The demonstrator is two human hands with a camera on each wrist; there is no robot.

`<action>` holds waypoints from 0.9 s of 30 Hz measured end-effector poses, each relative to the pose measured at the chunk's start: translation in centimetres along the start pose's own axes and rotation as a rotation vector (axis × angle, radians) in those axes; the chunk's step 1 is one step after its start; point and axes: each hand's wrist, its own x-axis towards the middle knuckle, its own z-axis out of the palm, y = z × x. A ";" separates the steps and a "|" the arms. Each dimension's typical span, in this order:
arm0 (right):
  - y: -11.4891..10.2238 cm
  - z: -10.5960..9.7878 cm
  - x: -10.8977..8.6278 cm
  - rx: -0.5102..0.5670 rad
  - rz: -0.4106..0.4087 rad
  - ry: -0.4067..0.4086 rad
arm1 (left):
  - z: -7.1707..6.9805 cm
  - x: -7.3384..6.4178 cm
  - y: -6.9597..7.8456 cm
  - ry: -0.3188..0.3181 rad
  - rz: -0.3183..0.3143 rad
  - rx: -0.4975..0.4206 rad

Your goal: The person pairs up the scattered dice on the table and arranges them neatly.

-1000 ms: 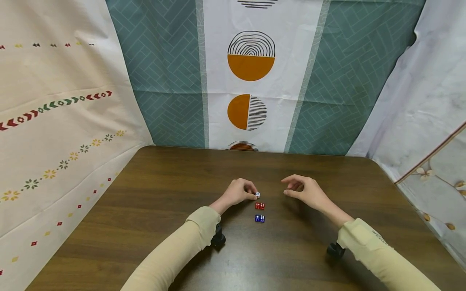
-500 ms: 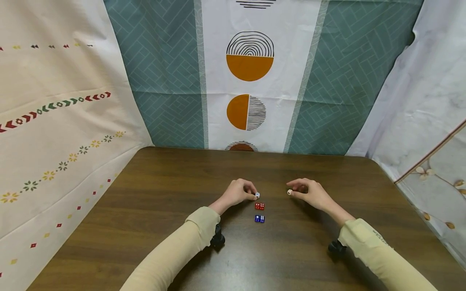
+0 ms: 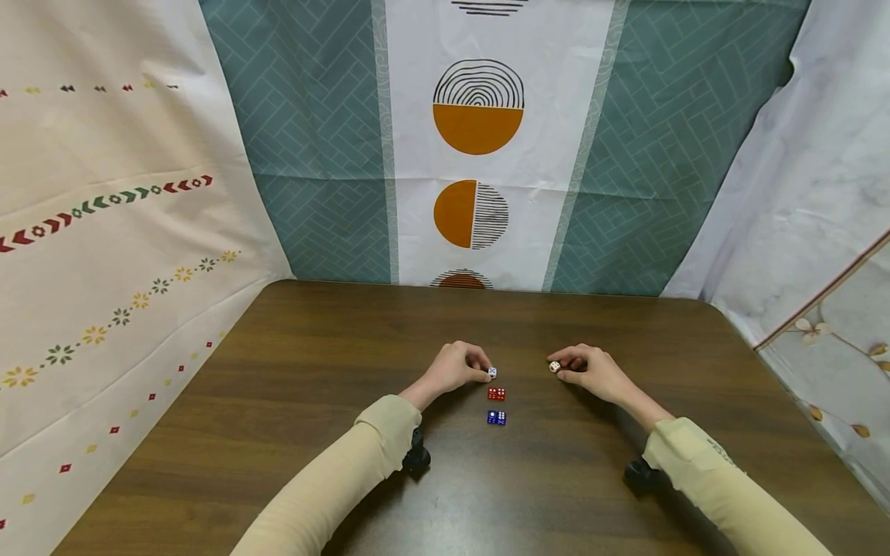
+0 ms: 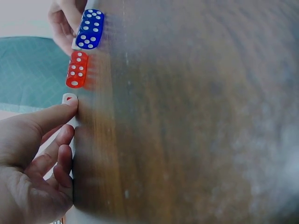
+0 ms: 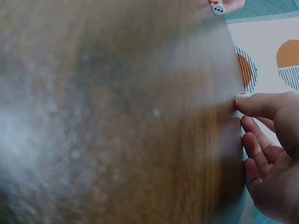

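Note:
On the brown table, my left hand (image 3: 455, 366) pinches a white die (image 3: 492, 372) between thumb and fingers. In the left wrist view the thumb tip lies against that white die (image 4: 69, 98). Off to the right, my right hand (image 3: 594, 374) holds a second white die (image 3: 554, 367) at its fingertips, a short gap away from the first. The right wrist view shows the thumb partly covering this die (image 5: 241, 94). Nearer me than the left hand's die lies a pair of red dice (image 3: 497, 394), side by side. A pair of blue dice (image 3: 497, 418) lies nearer still.
The wooden table (image 3: 334, 340) spreads out around both hands. Behind it hangs a green and white patterned cloth (image 3: 320, 154). Pale cloths (image 3: 125, 232) close off the left and right sides. Each wrist carries a small black camera (image 3: 417, 455).
My right hand has shifted slightly right, and a white die now shows at its fingertips where none was visible a second ago. My left hand and the coloured dice have stayed put.

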 end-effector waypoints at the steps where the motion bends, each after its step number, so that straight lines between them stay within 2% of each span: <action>1: 0.0 0.1 0.0 -0.005 0.002 0.005 | 0.0 0.0 0.0 0.000 0.001 0.000; 9: -1.3 1.3 0.4 0.039 0.078 0.044 | 0.0 0.0 -0.1 0.008 0.005 0.005; 18: -3.8 3.2 1.3 0.093 0.102 0.022 | 0.1 0.0 -0.2 0.009 0.003 0.003; 27: -5.2 4.2 2.2 0.090 0.097 0.004 | 0.0 0.0 0.1 0.009 0.005 0.011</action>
